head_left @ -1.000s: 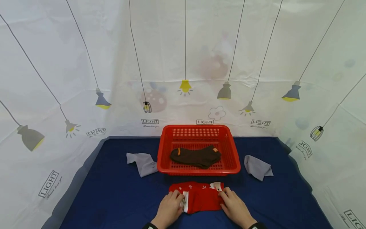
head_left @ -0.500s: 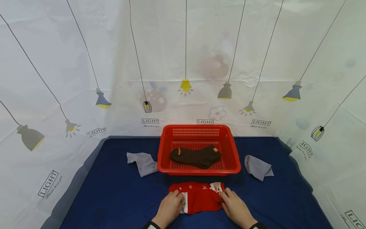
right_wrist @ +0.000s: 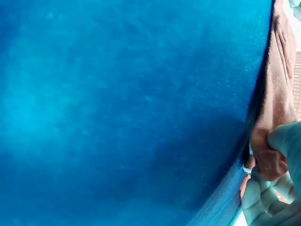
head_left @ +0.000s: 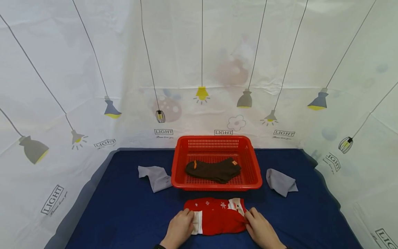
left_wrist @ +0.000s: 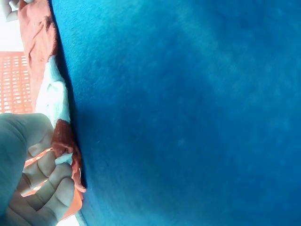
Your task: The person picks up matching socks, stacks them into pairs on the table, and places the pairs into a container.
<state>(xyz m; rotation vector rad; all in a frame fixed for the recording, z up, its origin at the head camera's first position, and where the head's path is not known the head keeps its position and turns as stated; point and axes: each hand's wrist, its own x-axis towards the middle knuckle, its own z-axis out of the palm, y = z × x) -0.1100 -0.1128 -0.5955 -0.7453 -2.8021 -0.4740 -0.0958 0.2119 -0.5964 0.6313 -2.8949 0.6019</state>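
Two red Christmas socks lie one over the other in front of the basket. The front sock point(head_left: 222, 223) has a broad white band point(head_left: 197, 222) towards its left end. Behind it shows the other sock point(head_left: 207, 203), with white snowflakes and a Santa face point(head_left: 237, 206). My left hand point(head_left: 179, 226) pinches red fabric at the left end, as the left wrist view shows. At the right end, my right hand point(head_left: 263, 230) pinches the front sock's red fabric point(right_wrist: 270, 162) between thumb and fingers. The fingertips partly cover both ends.
A red plastic basket point(head_left: 216, 187) stands behind the socks with dark brown socks point(head_left: 212, 171) in it. One grey cloth piece point(head_left: 155, 178) lies left of it, another grey piece point(head_left: 281, 182) right. Blue cloth point(head_left: 124, 214) covers the table; a white printed curtain point(head_left: 199, 52) surrounds it.
The front sock has come slightly nearer and is spread wider, uncovering more of the snowflakes and Santa face. My left hand has shifted a little left, my right hand a little right.
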